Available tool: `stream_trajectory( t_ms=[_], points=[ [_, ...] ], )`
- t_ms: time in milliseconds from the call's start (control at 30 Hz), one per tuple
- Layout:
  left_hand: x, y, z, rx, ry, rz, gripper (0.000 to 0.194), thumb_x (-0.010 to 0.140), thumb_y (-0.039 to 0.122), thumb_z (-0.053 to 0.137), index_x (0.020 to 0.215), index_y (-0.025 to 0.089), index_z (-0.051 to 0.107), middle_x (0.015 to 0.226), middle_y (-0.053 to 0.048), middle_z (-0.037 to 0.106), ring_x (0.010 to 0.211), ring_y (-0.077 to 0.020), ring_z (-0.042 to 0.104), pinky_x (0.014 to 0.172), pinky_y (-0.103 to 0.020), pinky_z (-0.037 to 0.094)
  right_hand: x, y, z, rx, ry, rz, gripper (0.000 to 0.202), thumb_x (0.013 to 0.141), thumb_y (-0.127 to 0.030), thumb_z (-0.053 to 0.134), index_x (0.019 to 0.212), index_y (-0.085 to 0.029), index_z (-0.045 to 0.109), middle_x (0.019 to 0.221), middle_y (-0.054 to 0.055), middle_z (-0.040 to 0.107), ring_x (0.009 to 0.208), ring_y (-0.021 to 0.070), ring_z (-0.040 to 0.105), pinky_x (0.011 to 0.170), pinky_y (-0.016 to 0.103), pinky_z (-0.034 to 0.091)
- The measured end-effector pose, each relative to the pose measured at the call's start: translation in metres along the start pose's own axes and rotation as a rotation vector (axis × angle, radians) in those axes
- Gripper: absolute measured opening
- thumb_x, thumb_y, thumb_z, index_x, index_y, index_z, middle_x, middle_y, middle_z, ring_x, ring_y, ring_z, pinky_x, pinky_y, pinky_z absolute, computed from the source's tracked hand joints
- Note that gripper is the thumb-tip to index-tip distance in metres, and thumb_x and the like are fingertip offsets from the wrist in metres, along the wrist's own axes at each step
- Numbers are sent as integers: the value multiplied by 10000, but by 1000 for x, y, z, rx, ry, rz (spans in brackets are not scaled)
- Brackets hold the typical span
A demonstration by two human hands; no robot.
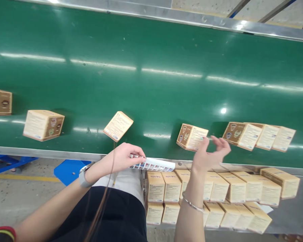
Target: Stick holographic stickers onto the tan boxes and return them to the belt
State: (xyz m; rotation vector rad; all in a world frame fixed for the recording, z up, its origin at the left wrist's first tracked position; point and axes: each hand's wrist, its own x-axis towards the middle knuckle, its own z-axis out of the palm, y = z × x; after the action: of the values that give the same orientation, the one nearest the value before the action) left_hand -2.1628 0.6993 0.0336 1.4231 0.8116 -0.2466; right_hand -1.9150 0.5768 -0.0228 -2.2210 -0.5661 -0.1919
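Observation:
My left hand (127,155), with a watch on its wrist, is closed on a white sticker sheet (158,165) printed with rows of small coloured pictures. The sheet lies at the near edge of the green conveyor belt (151,97). My right hand (210,155) is open, thumb and fingers apart. Its thumb overlaps the right side of a small cardboard box (190,136), where a small greenish sticker shows; I cannot tell whether they touch. Left of centre on the belt sits another cardboard box (118,126), turned at an angle.
Three boxes (249,141) stand together on the belt's right. Further left are a box (41,126) and a partly cut-off box (0,102). Below the belt's metal edge (65,154), two rows of boxes (219,188) fill a side shelf. A blue piece (70,170) lies beneath.

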Motion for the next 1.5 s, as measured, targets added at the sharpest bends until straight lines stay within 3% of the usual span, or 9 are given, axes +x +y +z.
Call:
stream_trajectory(
  t_ms=[67,200,267,700,967,1167,1300,1400,1500],
  points=[
    [-1,-5,2,-34,48,11,181,824,278,582,788,170,724,734,-7,718,662,-138,611,636,-221,442,-9,-21,-13,-24,-88,-160,266,883,-317,609,1100,-167,577,1098,141,653,1083,269,607,980,473,440],
    [-3,-11,1,-82,117,43,196,842,296,581,802,166,721,745,-12,711,672,-136,608,617,-218,445,-42,-71,-27,136,-851,-559,180,938,-255,567,1109,-217,611,1047,62,702,991,206,643,865,358,485],
    [-4,-12,1,-122,129,45,200,835,331,603,866,164,709,749,-9,699,673,-139,605,612,-221,452,-55,-85,-24,174,-1010,-688,160,945,-209,560,1098,-203,606,1012,50,714,945,183,643,844,327,468],
    [-11,-29,-3,-279,282,-25,216,817,343,598,769,141,657,677,-3,636,589,-108,531,536,-200,397,-82,-92,-7,48,-737,-813,100,917,-114,584,931,-209,615,968,53,736,920,192,686,983,426,388],
    [-15,-39,-14,-214,303,-83,253,808,388,591,761,149,656,599,11,591,516,-105,492,465,-196,343,-79,-80,4,230,-689,-415,100,911,-207,597,1003,-228,630,1073,87,700,1060,237,644,883,437,530],
    [-20,-30,-17,-153,272,-32,243,819,367,580,732,154,659,623,10,608,548,-106,501,481,-194,360,-85,-91,12,105,-757,-765,98,895,-170,632,966,-233,653,1138,91,690,1146,264,587,929,448,479],
    [-18,-29,-16,-151,293,-12,240,821,358,576,733,153,663,660,-7,644,576,-120,534,504,-202,394,-88,-99,5,120,-762,-795,143,877,-94,617,926,-226,644,1129,92,693,1172,264,573,943,449,477],
    [-14,-29,-15,-159,326,-45,256,828,375,581,756,148,675,647,-8,644,566,-123,543,495,-206,389,-82,-89,0,234,-803,-627,135,888,-111,591,914,-233,643,1116,79,685,1191,247,572,977,444,482],
    [-9,-27,-14,-131,278,-58,248,828,366,597,755,147,688,639,-5,653,543,-117,544,478,-205,372,-68,-65,6,300,-663,-238,201,934,-197,531,1112,-244,611,1292,105,602,1249,246,550,1016,476,470]
  ],
)
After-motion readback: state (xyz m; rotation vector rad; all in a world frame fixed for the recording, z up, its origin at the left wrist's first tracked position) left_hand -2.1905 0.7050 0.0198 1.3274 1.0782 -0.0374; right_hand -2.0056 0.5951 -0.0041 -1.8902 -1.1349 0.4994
